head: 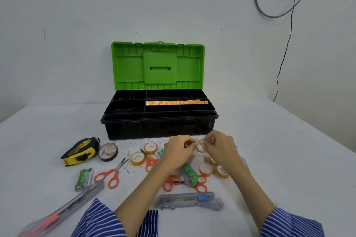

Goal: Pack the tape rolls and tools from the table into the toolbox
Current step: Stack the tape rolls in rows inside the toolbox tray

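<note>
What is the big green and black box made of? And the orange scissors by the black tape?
The toolbox looks like moulded plastic: its green lid has ribs and a matt, even colour, and the black base has moulded dividers. The scissors seem to have grey metal blades, dull and pale, with smooth orange plastic handle loops. The black tape roll beside them looks glossy, probably plastic film.

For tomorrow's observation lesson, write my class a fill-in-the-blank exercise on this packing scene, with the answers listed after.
1. The toolbox lid is coloured ____.
2. Both hands, left hand and right hand, together hold a small roll of ____.
3. The tape measure lies to the ____ of the black tape roll.
4. The scissors have ____ handles.

Answers: green; tape; left; orange
</note>
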